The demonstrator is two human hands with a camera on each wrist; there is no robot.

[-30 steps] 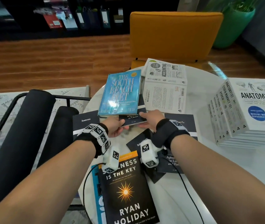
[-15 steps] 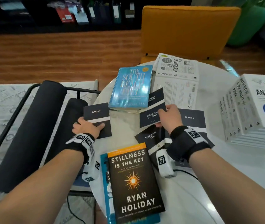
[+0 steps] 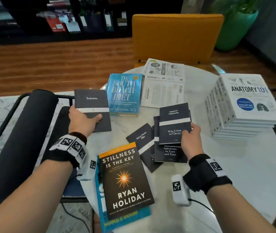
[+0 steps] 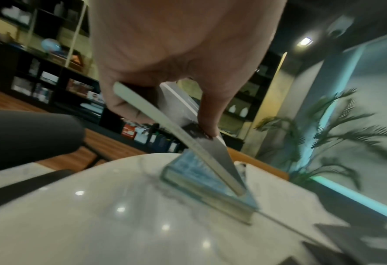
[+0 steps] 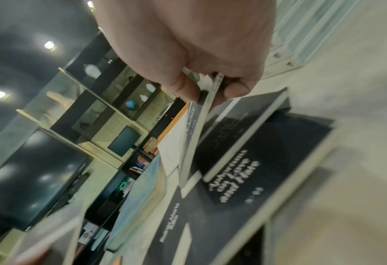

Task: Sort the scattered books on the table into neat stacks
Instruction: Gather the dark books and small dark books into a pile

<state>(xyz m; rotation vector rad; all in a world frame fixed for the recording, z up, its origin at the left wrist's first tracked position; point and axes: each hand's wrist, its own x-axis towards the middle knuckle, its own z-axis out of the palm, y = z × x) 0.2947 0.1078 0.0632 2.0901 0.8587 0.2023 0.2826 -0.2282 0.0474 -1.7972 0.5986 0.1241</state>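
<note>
My left hand [image 3: 83, 121] grips a thin black Suetonius booklet [image 3: 91, 101], lifted off the white round table [image 3: 234, 165] beside the blue South Beach Diet book [image 3: 125, 93]; the left wrist view shows the booklet [image 4: 187, 136] pinched between thumb and fingers. My right hand [image 3: 190, 137] pinches the black Nietzsche booklet [image 3: 174, 121] by its lower right corner, raised over the Aphorisms on Love and Hate booklet [image 3: 170, 153]. In the right wrist view, the held booklet [image 5: 194, 136] hangs edge-on above that one [image 5: 237, 177]. A Rilke booklet [image 3: 142, 140] lies to their left.
Stillness Is the Key [image 3: 125, 179] lies on a blue book at the table's near edge. A neat white stack topped by Anatomy 101 [image 3: 245, 101] stands at the right. Accounting 101 [image 3: 165, 81] lies at the back, before a yellow chair [image 3: 176, 36]. A black frame rack [image 3: 16, 132] stands left.
Both hands let go of the shared booklet and parted. The left took hold of the Suetonius booklet and lifted it; the right carried the Nietzsche booklet right, over the black booklets.
</note>
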